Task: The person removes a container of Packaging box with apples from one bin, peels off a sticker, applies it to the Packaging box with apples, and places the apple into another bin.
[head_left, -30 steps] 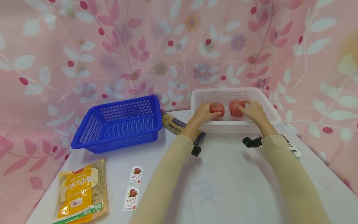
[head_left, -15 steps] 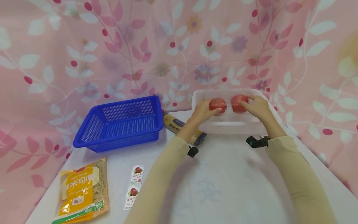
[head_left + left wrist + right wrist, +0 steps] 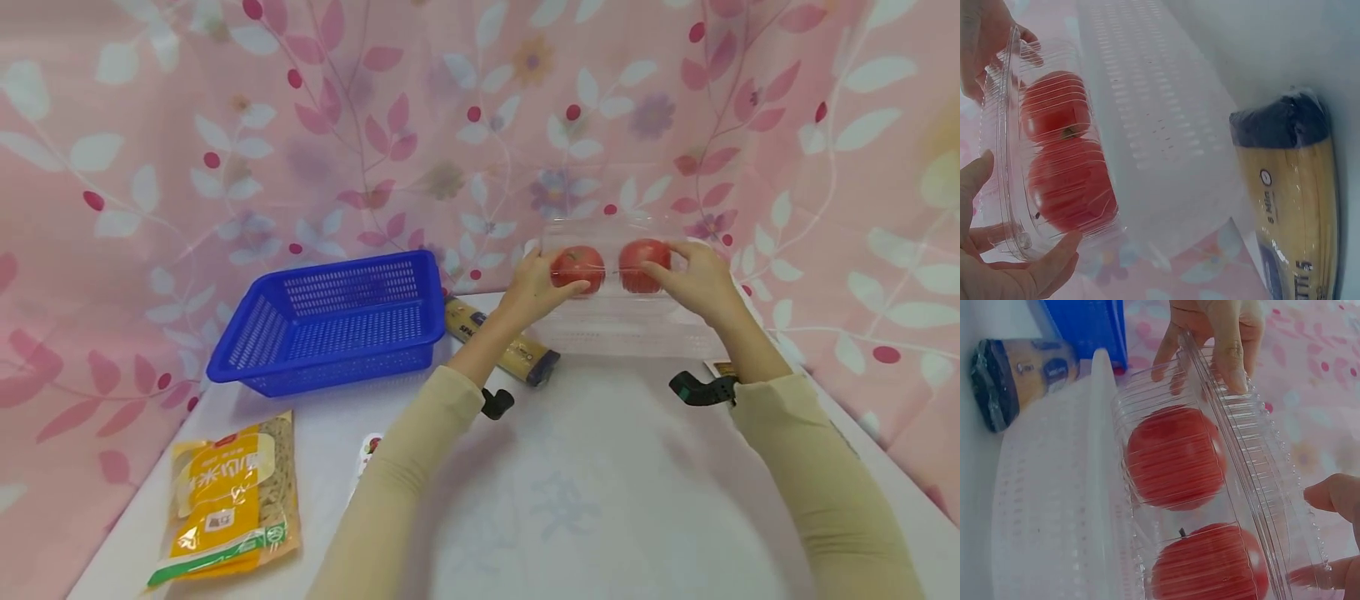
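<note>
Both hands hold a clear box of two tomatoes (image 3: 611, 268) up, right of the frame's middle: left hand (image 3: 534, 287) and right hand (image 3: 701, 279) grasp its ends above the white basket (image 3: 630, 337).

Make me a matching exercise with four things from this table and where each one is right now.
Things:
1. tomato box
2. blue basket
3. spaghetti pack
4. yellow bag

Places:
A. lying flat at the table's near left corner
B. held up by both hands above the white basket
C. lying between the two baskets
D. standing on the table's left side, nothing in it

Pairs: 1-B, 2-D, 3-C, 4-A
</note>
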A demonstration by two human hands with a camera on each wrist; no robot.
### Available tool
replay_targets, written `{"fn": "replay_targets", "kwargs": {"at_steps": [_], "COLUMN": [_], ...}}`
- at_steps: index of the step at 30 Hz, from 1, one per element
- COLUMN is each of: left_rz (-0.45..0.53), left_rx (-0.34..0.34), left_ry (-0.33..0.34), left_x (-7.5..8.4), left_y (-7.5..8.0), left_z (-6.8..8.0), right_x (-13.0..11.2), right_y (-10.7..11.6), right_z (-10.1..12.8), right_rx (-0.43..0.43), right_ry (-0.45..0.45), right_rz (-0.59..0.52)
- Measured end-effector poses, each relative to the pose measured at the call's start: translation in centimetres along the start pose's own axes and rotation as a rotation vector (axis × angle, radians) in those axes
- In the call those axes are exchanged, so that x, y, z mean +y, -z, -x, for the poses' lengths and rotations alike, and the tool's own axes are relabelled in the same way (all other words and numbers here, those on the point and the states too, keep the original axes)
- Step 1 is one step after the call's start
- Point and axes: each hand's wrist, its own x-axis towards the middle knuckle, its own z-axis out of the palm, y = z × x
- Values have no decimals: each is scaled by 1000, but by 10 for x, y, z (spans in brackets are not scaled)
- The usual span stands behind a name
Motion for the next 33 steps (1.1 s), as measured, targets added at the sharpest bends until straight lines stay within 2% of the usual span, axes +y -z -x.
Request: {"fn": "replay_targets", "kwargs": {"at_steps": [8, 20, 27, 33], "left_rz": [-28, -70, -88, -103], "left_rx": [-4, -47, -72, -32], "left_ry": [-25, 8, -5, -47], "left_x": [1, 13, 10, 3], "left_y": [22, 57, 73, 84], "left_z": [18, 64, 98, 134], "right_x": [-13, -37, -47, -57], "right_y": [1, 7, 2, -11], "right_z": [9, 34, 64, 89], "right_rx": [-10, -77, -77, -102], "right_ry": [72, 123, 156, 199], "right_rz": [39, 61, 91, 65]}}
